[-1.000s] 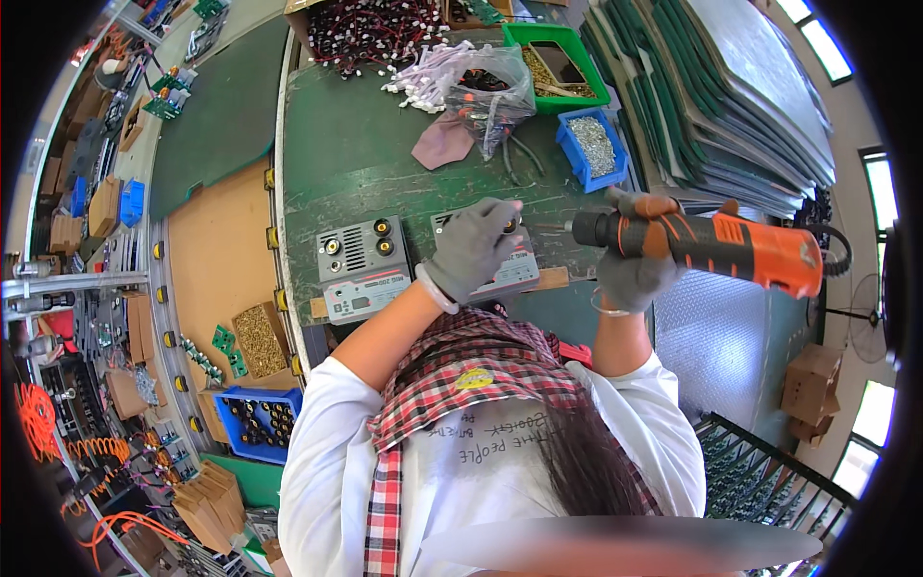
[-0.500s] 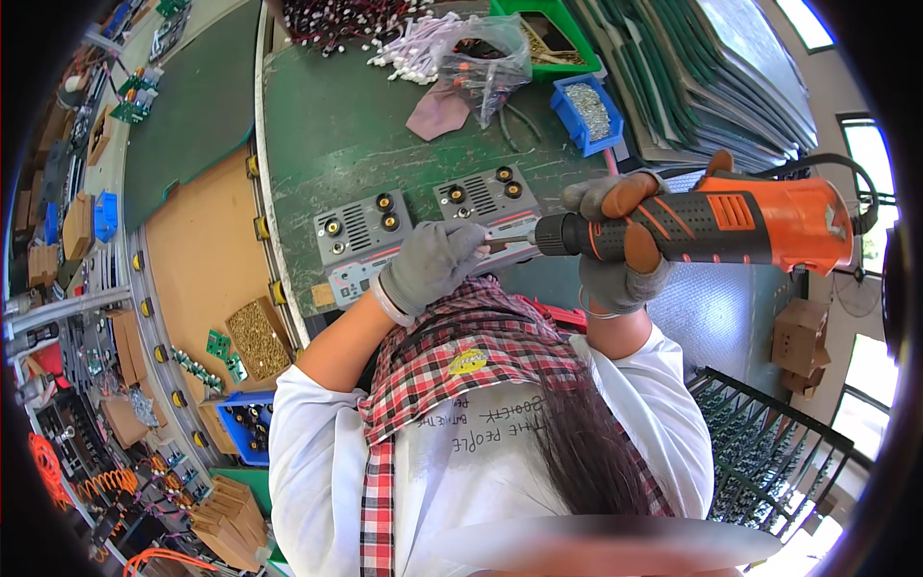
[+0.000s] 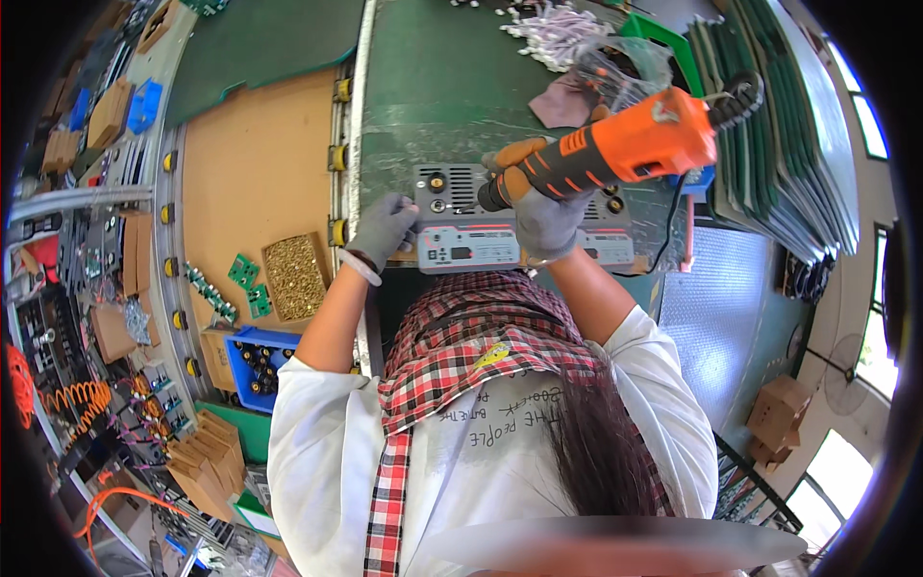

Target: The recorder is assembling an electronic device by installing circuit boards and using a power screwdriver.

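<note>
In my gloved right hand (image 3: 550, 213) is an orange and black power screwdriver (image 3: 601, 154), its cord end raised to the far right. The black nose points left, and its thin bit reaches over the left grey panel unit (image 3: 469, 252), close to a small round metal fitting (image 3: 438, 206). Whether the bit touches the fitting I cannot tell. My gloved left hand (image 3: 381, 231) grips the left edge of this same unit, fingers curled at its side. A second grey panel unit (image 3: 611, 247) lies to the right, partly covered by my right hand and the tool. Both units have black, brass-centred sockets.
White-tipped cables (image 3: 558, 34), a clear plastic bag (image 3: 630, 72) and a pinkish cloth (image 3: 562, 103) lie farther back on the green bench. Stacked green-grey sheets (image 3: 779, 125) stand at right. On the left roller line are a box of brass parts (image 3: 295, 279) and a blue bin (image 3: 234, 361).
The screwdriver has swung over the left unit, its rear end now pointing up and away. My left hand has left the bit and moved to the unit's left edge. The view has shifted.
</note>
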`<act>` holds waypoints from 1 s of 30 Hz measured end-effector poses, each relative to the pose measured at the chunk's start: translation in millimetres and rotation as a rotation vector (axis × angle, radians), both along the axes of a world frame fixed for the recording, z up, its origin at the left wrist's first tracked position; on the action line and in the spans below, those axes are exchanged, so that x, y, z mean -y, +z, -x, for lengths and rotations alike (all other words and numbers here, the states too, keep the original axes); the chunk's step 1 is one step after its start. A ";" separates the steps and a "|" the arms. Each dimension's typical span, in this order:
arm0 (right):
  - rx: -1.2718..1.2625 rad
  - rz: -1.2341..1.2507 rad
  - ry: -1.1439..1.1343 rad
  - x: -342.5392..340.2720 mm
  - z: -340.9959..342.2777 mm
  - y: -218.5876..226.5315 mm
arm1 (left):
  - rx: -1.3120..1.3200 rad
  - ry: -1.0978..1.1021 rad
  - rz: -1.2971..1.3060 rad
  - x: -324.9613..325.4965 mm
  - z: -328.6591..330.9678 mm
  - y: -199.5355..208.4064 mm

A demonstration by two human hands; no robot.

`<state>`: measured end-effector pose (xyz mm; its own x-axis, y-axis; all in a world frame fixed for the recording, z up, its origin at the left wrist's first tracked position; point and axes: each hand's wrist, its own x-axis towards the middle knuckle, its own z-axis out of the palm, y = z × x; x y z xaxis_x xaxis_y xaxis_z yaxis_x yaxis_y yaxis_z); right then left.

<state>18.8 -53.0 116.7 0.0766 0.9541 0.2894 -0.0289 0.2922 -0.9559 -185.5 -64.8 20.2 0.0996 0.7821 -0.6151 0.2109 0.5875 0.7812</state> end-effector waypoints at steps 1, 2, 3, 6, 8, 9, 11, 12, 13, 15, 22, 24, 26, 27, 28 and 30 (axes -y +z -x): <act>0.045 -0.011 0.000 -5.3 8.2 -5.1 | -0.003 0.015 0.006 -0.7 2.1 -5.9; 0.027 0.085 0.011 -7.1 16.7 -4.8 | 0.073 0.023 0.081 -1.6 3.4 -10.6; 0.027 0.091 0.022 -10.5 24.4 -8.0 | 0.150 0.030 0.156 -2.9 4.1 -14.4; 0.111 0.090 -0.003 -18.3 41.4 -17.3 | 0.312 0.078 0.293 -7.9 11.5 -34.4; 0.197 0.094 -0.026 -22.6 50.2 -19.9 | 0.543 0.174 0.433 -8.7 13.6 -43.2; 0.201 0.099 -0.022 -22.7 52.6 -23.0 | 0.548 0.179 0.438 -8.2 14.2 -46.0; 0.128 0.111 0.016 -22.6 56.8 -30.2 | 0.568 0.208 0.508 -9.2 15.6 -47.5; 0.131 0.113 0.019 -22.9 57.6 -30.1 | 0.572 0.211 0.510 -9.7 15.6 -47.0; 0.144 0.087 0.036 -22.7 57.5 -29.3 | 0.604 0.213 0.518 -10.3 16.1 -45.6; 0.158 0.061 0.059 -22.2 57.3 -29.0 | 0.639 0.220 0.524 -10.1 15.9 -45.5; 0.114 0.086 0.118 -13.8 61.2 -24.9 | 0.711 0.198 0.466 -5.6 16.6 -51.7; 0.033 0.117 0.114 -12.3 62.6 -22.7 | 0.659 0.190 0.455 -7.7 13.9 -30.4; 0.166 0.115 0.139 -14.8 61.9 -21.7 | 0.670 0.192 0.445 -4.7 16.1 -41.7; 0.168 0.116 0.143 -15.8 62.8 -23.7 | 0.678 0.192 0.435 -3.0 17.1 -46.0; 0.187 0.114 0.142 -17.1 62.3 -27.2 | 0.680 0.189 0.437 -2.8 16.7 -46.9; 0.209 0.114 0.140 -20.5 62.5 -29.9 | 0.712 0.215 0.423 -2.1 15.7 -47.8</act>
<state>-43.8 -32.5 86.8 -0.1089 0.9784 0.1755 0.1397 0.1899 -0.9718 -201.2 -62.7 -27.6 0.4489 0.5470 -0.7066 -0.3963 0.8306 0.3912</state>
